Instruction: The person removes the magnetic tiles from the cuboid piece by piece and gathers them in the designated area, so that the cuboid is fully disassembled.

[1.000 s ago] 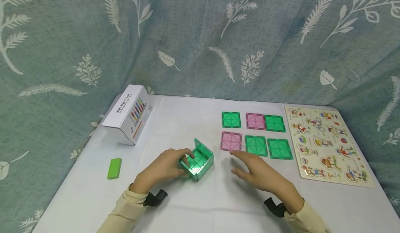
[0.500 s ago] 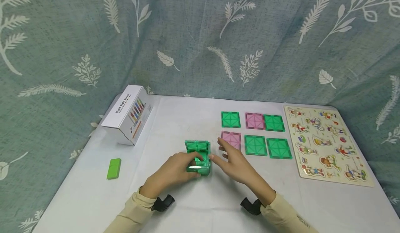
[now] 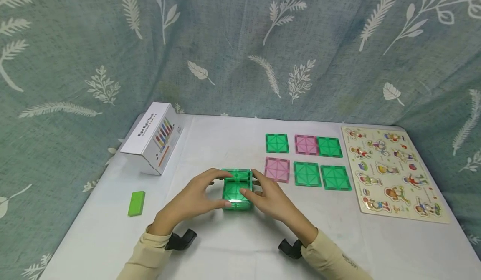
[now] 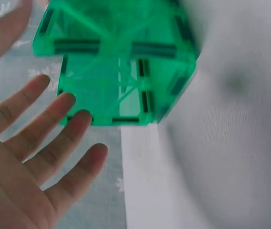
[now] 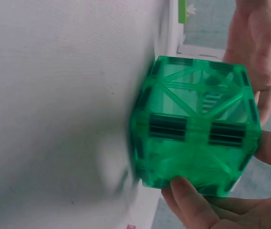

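A small box of translucent green magnetic tiles [image 3: 239,206] stands between both hands at mid-table, with a flap at its far side in the head view. My right hand [image 3: 274,198] grips its right side, thumb toward the top and fingers behind. The right wrist view shows the thumb and fingers of the right hand [image 5: 240,214] at the edges of the green box [image 5: 197,148]. My left hand [image 3: 189,198] spreads around the box's left side, thumb at the near corner. In the left wrist view the left hand [image 4: 25,167] has straight, spread fingers beside the box.
Flat green [image 3: 277,143] and pink [image 3: 277,170] magnetic tiles lie in two rows right of the box. A wooden picture puzzle board [image 3: 394,173] lies at far right. To the left are a white carton [image 3: 150,138] and a light green block [image 3: 136,203].
The box has turned square to the viewer. My right hand has moved left and taken hold of it. The left fingers have left its inside and spread along its left side.
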### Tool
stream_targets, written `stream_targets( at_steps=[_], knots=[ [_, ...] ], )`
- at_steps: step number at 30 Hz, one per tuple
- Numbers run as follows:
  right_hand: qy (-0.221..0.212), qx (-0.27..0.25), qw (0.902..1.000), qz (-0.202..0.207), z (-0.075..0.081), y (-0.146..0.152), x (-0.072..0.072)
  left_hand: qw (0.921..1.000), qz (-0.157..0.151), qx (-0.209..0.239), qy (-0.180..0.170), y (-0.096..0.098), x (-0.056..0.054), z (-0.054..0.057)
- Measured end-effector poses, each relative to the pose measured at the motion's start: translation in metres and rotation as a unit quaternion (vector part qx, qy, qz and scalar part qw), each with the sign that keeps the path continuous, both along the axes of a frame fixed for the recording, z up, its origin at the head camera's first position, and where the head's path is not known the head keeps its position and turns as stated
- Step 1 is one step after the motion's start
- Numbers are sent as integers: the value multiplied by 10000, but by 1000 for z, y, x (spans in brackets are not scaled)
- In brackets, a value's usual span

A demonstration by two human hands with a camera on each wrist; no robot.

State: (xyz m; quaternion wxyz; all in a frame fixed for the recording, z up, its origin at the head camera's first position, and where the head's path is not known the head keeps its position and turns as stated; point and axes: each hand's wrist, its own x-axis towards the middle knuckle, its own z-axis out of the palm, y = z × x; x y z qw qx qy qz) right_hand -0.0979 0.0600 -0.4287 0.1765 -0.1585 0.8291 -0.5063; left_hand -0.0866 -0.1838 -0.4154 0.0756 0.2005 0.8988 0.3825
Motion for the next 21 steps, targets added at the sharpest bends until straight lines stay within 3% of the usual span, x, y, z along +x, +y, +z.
stream_targets(
  at_steps=[6, 14, 21],
  knots=[
    [211, 249, 9993, -184, -2, -3, 1, 9999, 23, 105, 81, -4, 0, 0],
    [325, 260, 9986, -323, -3, -4, 2, 9983, 97, -325, 465, -1, 1, 0],
    [338, 200, 9987, -322, -5, -5, 3, 9989, -25, -438, 141, 2, 0, -3]
  ],
)
